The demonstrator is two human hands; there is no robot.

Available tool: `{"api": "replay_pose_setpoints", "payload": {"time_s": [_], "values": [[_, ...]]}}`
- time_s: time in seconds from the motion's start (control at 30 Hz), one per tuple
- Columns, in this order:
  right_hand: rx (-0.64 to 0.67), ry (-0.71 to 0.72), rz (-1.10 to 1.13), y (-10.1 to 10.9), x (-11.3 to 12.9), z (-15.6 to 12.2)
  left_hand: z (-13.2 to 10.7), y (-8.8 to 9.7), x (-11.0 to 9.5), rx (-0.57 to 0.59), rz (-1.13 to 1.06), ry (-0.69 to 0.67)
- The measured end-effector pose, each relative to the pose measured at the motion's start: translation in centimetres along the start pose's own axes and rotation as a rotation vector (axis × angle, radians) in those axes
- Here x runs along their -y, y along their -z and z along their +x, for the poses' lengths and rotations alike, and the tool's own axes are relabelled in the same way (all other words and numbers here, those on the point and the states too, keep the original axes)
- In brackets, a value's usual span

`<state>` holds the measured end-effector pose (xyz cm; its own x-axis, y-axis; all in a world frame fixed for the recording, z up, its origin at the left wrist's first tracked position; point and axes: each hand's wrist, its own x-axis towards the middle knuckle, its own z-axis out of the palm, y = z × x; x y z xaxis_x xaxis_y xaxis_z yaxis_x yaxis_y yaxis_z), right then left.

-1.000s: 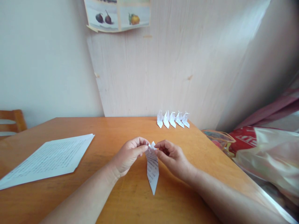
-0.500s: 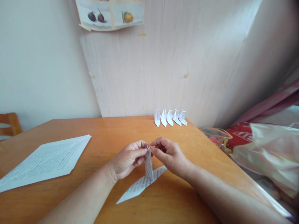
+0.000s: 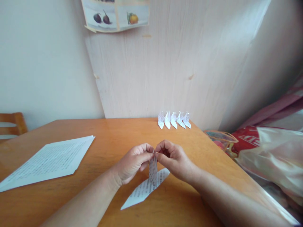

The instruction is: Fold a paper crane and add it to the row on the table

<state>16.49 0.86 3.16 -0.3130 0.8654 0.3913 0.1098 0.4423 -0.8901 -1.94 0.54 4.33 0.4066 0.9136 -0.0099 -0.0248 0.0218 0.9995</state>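
A folded piece of printed paper stands over the wooden table, its long pointed flaps spread low and a narrow strip rising from the middle. My left hand pinches the tip of that strip between thumb and forefinger. From the other side, my right hand also pinches the tip, its thumb and forefinger closed. The fingertips of both hands meet there and hide the very end of the paper.
Several folded paper figures stand in a row at the table's far edge. A stack of printed sheets lies at the left. White and red bags sit beyond the right edge, and a chair at far left.
My right hand's fingertips have closed in on the strip's tip beside my left. The paper has turned slightly, and the whole view has shifted a little.
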Motion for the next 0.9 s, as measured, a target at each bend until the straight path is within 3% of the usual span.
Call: {"api": "replay_pose_setpoints", "payload": {"time_s": [0.9], "values": [[-0.007, 0.000, -0.142, 0.20, 0.44, -0.15, -0.20, 0.14, 0.30, 0.038, -0.012, 0.017]]}}
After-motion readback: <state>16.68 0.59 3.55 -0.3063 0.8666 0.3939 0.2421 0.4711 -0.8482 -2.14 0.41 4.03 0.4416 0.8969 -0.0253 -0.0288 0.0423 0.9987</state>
